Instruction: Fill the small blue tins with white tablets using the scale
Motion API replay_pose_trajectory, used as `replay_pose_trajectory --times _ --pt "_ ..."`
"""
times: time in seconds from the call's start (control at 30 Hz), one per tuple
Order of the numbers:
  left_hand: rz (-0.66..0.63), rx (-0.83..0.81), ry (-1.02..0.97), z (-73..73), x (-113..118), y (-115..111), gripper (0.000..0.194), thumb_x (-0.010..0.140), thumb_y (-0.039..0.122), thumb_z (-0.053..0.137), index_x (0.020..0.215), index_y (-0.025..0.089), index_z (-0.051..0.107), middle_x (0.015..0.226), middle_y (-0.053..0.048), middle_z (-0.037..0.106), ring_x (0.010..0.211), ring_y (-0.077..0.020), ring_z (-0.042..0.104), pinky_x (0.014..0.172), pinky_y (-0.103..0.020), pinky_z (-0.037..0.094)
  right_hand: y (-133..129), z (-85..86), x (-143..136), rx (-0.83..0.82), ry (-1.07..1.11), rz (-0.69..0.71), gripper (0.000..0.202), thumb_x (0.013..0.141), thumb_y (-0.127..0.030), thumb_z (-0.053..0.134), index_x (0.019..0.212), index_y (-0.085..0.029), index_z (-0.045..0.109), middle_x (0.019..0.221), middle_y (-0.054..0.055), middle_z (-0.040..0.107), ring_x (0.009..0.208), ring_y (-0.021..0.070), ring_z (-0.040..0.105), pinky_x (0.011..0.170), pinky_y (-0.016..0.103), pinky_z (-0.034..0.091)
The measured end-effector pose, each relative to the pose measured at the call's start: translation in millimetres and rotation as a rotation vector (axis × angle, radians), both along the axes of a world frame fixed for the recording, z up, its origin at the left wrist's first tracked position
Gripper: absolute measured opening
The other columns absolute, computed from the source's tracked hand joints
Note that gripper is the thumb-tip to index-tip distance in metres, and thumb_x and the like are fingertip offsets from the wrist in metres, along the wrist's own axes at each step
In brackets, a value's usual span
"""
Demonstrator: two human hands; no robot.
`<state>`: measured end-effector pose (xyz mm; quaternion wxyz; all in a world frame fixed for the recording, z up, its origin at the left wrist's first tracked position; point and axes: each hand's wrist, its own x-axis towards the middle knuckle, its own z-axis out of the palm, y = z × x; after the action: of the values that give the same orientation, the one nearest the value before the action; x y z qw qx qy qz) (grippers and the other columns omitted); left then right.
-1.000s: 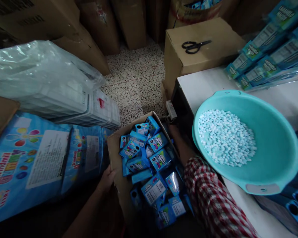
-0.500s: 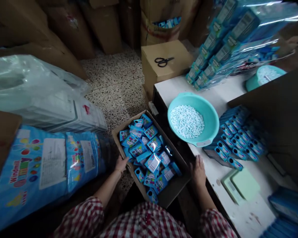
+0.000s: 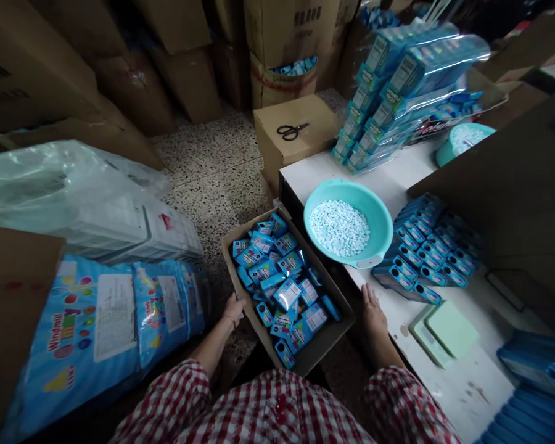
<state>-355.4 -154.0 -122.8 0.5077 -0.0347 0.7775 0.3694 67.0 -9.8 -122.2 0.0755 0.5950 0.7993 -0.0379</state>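
An open cardboard box (image 3: 335, 336) full of small blue printed candy packs (image 3: 287, 293) sits in front of my body, tilted in view. My left hand (image 3: 234, 309) grips its left side, with the fingers partly hidden by the wall. My right hand (image 3: 374, 313) lies flat on the edge of the white table (image 3: 300, 174), fingers stretched out, apart from the box and holding nothing. Just beyond it stands a turquoise bowl (image 3: 383, 221) of small pale blue-white pellets (image 3: 340, 228). Rows of slim blue packs (image 3: 425, 246) stand right of the bowl.
A pale green scale (image 3: 448, 333) rests on the table. Wrapped stacks of blue packs (image 3: 374, 105) and a second turquoise bowl (image 3: 444, 151) are farther back. Scissors (image 3: 292, 131) lie on a closed carton (image 3: 272, 151). Blue candy bags (image 3: 92, 345) and plastic-covered trays (image 3: 120, 228) line the left.
The view has shifted, so the surroundings sit a little lower. The box and my left hand have moved slightly right, closer to the table. My right hand rests farther onto the tabletop.
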Motion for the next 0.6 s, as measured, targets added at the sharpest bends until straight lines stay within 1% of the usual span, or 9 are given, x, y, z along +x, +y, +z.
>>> replay_pose_trajectory --times 0.17,0.23,0.33,0.47,0.53,0.6 --pt "0.152 0.045 -0.039 3.0 -12.5 -13.5 0.032 0.059 0.006 0.054 0.088 0.02 0.048 0.066 0.003 0.055 0.051 -0.0102 0.055 0.048 -0.022 0.046 -0.3 6.1 -5.1 -0.005 0.005 -0.023 0.076 0.075 0.002 0.028 0.145 -0.021 0.008 0.149 0.004 0.025 0.135 0.0192 0.027 0.107 0.034 0.034" --pt "0.18 0.057 -0.037 6.2 -19.7 -9.5 0.031 0.058 0.004 0.053 0.085 0.02 0.047 0.065 0.004 0.055 0.051 -0.01 0.055 0.049 -0.024 0.048 0.2 8.3 -6.4 -0.023 0.004 -0.031 0.074 0.076 0.001 0.028 0.145 -0.021 0.011 0.148 0.004 0.026 0.134 0.0194 0.028 0.107 0.034 0.034" --pt "0.162 0.072 -0.029 8.6 -32.6 14.6 0.029 0.058 0.004 0.055 0.081 0.019 0.047 0.062 0.005 0.053 0.05 -0.0094 0.054 0.05 -0.026 0.05 1.1 12.6 -8.1 -0.058 0.02 -0.032 0.071 0.078 0.0 0.028 0.144 -0.022 0.012 0.147 0.006 0.028 0.133 0.0198 0.029 0.107 0.037 0.035" --pt "0.13 0.094 -0.041 -0.1 -46.1 54.5 0.031 0.058 0.004 0.055 0.083 0.02 0.047 0.062 0.006 0.054 0.055 -0.0102 0.058 0.056 -0.027 0.052 1.3 17.9 -11.2 -0.065 0.025 -0.042 0.074 0.078 0.001 0.027 0.144 -0.025 0.01 0.148 0.005 0.026 0.133 0.0201 0.029 0.107 0.039 0.036" --pt "0.128 0.085 -0.035 -4.8 -49.2 63.3 0.032 0.058 0.004 0.056 0.084 0.02 0.047 0.061 0.006 0.053 0.056 -0.011 0.059 0.057 -0.03 0.053 1.9 20.3 -13.6 -0.082 0.01 -0.06 0.074 0.077 0.001 0.028 0.144 -0.025 0.01 0.148 0.005 0.026 0.133 0.0203 0.029 0.106 0.039 0.037" --pt "0.124 0.069 -0.032 -5.8 -50.3 62.7 0.032 0.06 0.004 0.057 0.085 0.02 0.047 0.061 0.006 0.053 0.056 -0.0117 0.06 0.058 -0.032 0.054 3.4 24.1 -16.8 -0.111 0.004 -0.075 0.074 0.076 0.002 0.029 0.144 -0.024 0.014 0.148 0.005 0.026 0.134 0.0204 0.029 0.106 0.039 0.036"
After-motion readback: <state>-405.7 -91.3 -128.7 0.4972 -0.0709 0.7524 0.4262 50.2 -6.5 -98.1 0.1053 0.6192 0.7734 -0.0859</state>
